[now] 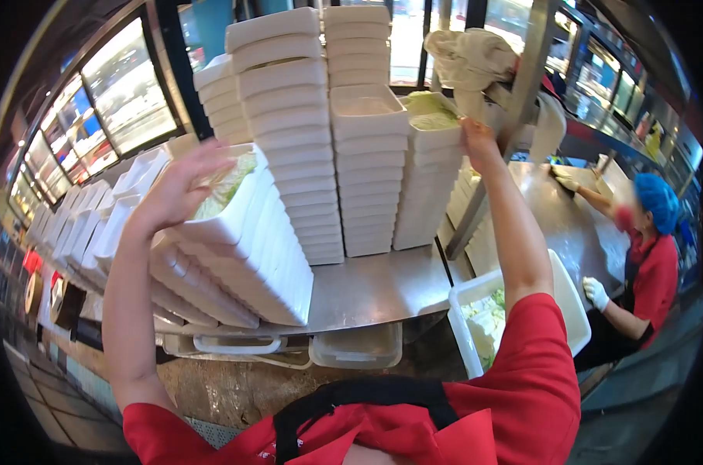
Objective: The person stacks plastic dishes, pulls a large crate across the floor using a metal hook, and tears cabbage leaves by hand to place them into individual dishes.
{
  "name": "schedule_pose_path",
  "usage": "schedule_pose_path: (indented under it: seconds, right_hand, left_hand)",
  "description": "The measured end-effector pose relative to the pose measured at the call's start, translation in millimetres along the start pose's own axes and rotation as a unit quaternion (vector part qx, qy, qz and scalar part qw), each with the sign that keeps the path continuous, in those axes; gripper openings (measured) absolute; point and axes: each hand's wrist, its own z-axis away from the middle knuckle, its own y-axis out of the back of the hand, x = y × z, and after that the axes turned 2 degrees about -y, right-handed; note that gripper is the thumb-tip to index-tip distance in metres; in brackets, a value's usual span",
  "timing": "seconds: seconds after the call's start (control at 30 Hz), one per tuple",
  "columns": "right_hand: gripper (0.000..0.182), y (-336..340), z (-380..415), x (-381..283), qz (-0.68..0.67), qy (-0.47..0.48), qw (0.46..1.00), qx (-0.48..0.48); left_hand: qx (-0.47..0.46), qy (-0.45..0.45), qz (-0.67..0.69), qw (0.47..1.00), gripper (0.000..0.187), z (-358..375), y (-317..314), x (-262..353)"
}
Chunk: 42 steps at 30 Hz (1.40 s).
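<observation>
Your left hand (182, 186) was at 10 o'clock by the left tub (212, 231) of cut greens (229, 187), fingers loosely spread, blurred; couldn't tell if it touched. Your right hand (479, 144) was at 2 o'clock, at the corner of the right tub (435, 141), also holding greens; couldn't tell if you pinched the rim. Both tubs topped stacks. Tall white tub stacks (289, 139) stood between, 11 to 12. White crate (572, 310) with greens sat at 4, co-worker (655, 271) at 3.
</observation>
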Motion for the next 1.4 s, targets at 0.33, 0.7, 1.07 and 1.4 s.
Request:
schedule_pose_path:
  seconds: [0.33, 0.7, 1.07, 1.4]
  right_hand:
    - [0.042, -11.3, -11.2, 16.8, 0.037, 0.02, 0.996, 0.084]
    - [0.051, -13.4, 45.7, -37.5, 0.319, 0.121, 0.927, 0.158]
    - [0.029, 83.9, 185.2, -103.6, 0.296, 0.145, 0.944, -0.009]
    - [0.017, 206.7, 341.9, -118.8, 0.338, 0.024, 0.941, 0.007]
  left_hand:
    - [0.015, -0.007, -0.006, 1.0, 0.034, 28.3, 9.8, 29.4]
    - [0.099, -0.101, -0.107, 0.984, 0.041, 56.4, 12.7, 65.6]
    - [0.17, -0.293, -0.011, 0.941, 0.039, -140.9, -65.4, 182.7]
    - [0.07, -0.168, -0.124, 0.975, 0.03, -292.0, -147.5, 179.6]
